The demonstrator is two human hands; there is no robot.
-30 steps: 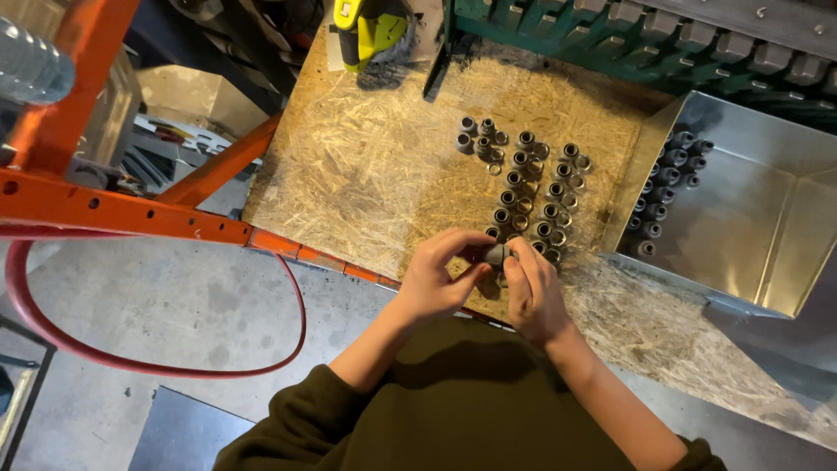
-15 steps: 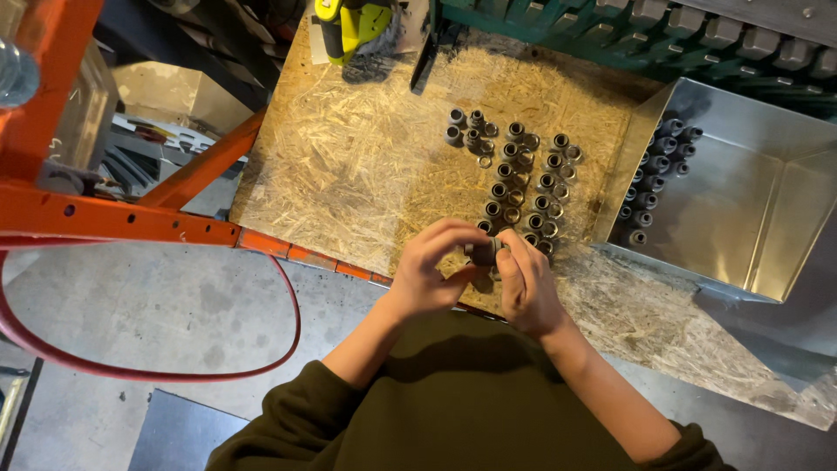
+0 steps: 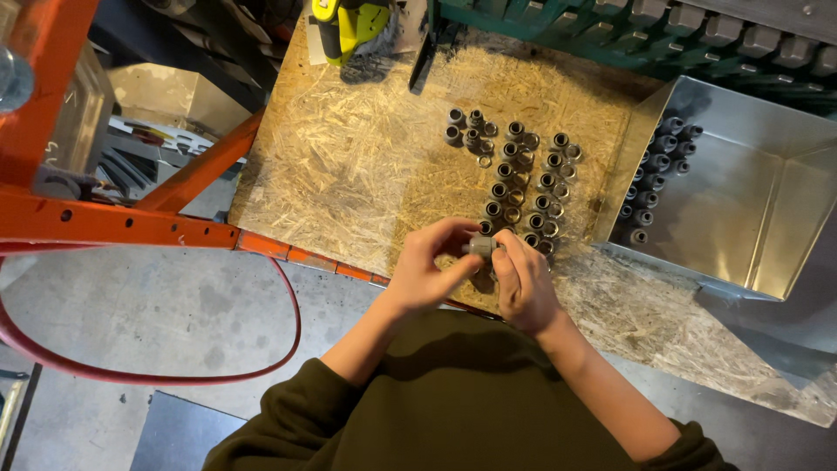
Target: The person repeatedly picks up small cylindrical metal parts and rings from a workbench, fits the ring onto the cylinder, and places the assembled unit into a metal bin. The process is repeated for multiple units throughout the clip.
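Both hands meet at the near edge of the tabletop (image 3: 349, 174), the left hand (image 3: 427, 270) and right hand (image 3: 523, 283) pinching one small grey fitting (image 3: 479, 247) between closed fingers. Just beyond the fingers stand rows of like fittings (image 3: 523, 187); farther right, more lie in a metal tray (image 3: 741, 209).

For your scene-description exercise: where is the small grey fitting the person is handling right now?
In the head view, the small grey fitting sits just below centre, pinched between the left hand and right hand, at the near end of the rows of fittings on the chipboard bench.
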